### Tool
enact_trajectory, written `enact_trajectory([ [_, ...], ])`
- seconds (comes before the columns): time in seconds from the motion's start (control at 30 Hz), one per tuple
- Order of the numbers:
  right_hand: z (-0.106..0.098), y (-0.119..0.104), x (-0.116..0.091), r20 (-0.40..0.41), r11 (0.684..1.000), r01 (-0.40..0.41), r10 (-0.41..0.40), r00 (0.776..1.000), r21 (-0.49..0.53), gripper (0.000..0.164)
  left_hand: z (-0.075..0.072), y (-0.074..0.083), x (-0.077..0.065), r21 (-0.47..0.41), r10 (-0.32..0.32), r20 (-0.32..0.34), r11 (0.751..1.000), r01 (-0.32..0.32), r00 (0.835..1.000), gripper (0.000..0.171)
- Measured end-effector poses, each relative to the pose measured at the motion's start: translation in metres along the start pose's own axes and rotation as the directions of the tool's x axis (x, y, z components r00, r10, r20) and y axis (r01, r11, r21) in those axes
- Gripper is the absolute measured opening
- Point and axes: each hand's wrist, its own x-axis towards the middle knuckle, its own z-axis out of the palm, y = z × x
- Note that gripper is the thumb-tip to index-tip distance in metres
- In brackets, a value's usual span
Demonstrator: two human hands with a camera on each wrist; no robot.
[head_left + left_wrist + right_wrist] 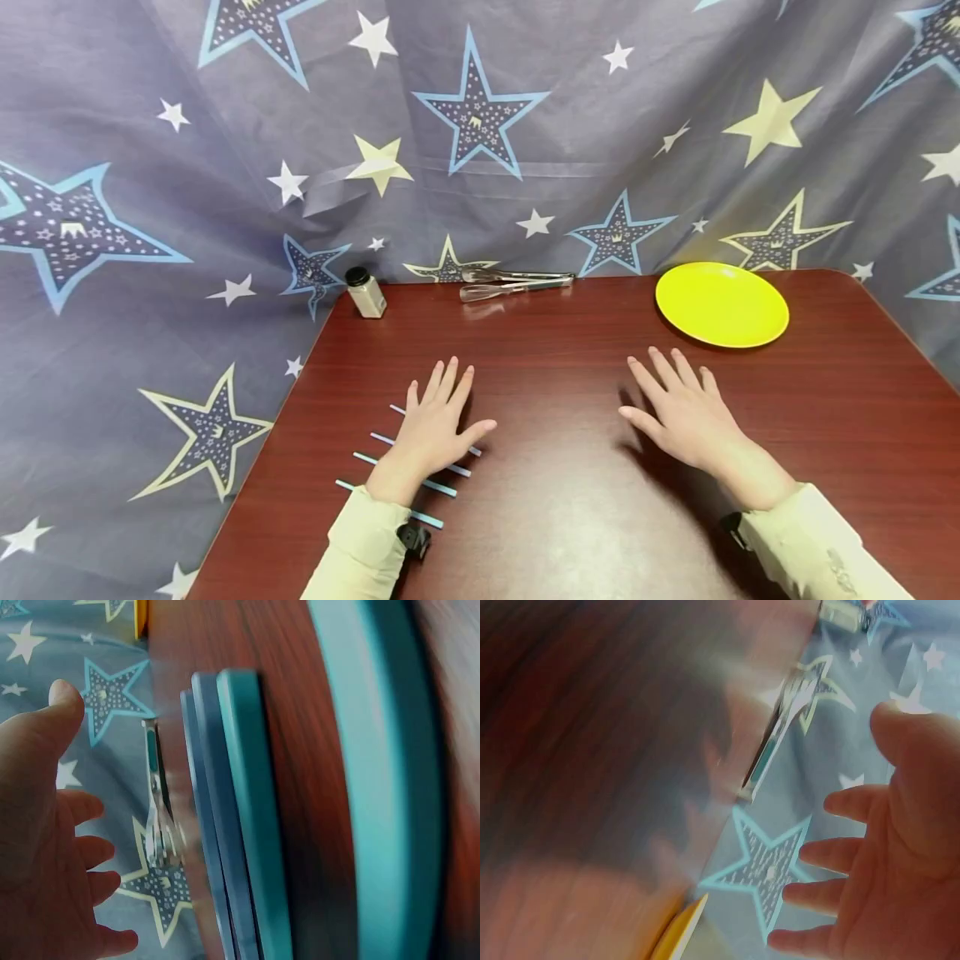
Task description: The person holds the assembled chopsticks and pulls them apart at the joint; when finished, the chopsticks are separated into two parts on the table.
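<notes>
My left hand (431, 429) is held palm down over several thin blue and teal sticks (439, 487), its fingers spread and nothing in its grasp. The sticks lie roughly parallel on the table's left side, their middles partly hidden under the hand and wrist. In the left wrist view, a teal stick (251, 802) shows close up beside two bluer ones. My right hand (690, 417) is spread palm down above the right half of the table, holding nothing, its shadow on the wood below. Beyond its fingertips lies a yellow plate (722, 304).
Metal tongs (517, 285) lie along the back edge of the dark red wooden table (555, 500). At the back left corner stands a small clear jar (366, 293) with a black lid. A grey star-patterned cloth (480, 217) hangs behind and to the left.
</notes>
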Motion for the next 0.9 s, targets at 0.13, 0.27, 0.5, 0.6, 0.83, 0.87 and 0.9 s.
enact_trajectory([
  [0.13,0.007,-0.015,0.009,-0.005,0.998,0.062,-0.062,0.998,-0.032,0.069,-0.002,-0.01,-0.004,-0.065,-0.015,0.023,0.998,0.016,1.0,0.084],
  [0.27,0.012,-0.032,0.018,-0.01,0.991,0.131,-0.132,0.991,-0.037,0.066,-0.005,-0.021,-0.008,-0.172,-0.035,0.044,0.984,0.042,0.998,0.081],
  [0.5,0.019,-0.061,0.031,0.02,0.974,0.225,-0.225,0.974,0.007,0.062,-0.008,-0.044,-0.011,-0.229,-0.038,-0.012,0.973,0.034,0.999,0.066],
  [0.6,0.022,-0.074,0.036,0.022,0.966,0.259,-0.259,0.966,0.024,0.061,-0.009,-0.053,-0.011,-0.264,-0.012,-0.058,0.965,-0.004,0.998,0.054],
  [0.83,0.031,-0.105,0.048,0.047,0.939,0.338,-0.341,0.939,0.07,0.05,-0.011,-0.066,-0.016,-0.229,-0.004,-0.033,0.973,-0.004,0.999,0.034],
  [0.87,0.032,-0.108,0.05,0.044,0.932,0.352,-0.357,0.933,0.082,0.049,-0.011,-0.067,-0.017,-0.212,-0.005,-0.025,0.977,-0.001,1.0,0.033],
  [0.9,0.033,-0.112,0.052,0.041,0.926,0.366,-0.371,0.928,0.095,0.047,-0.012,-0.068,-0.017,-0.201,-0.008,-0.016,0.98,0.005,1.0,0.032],
])
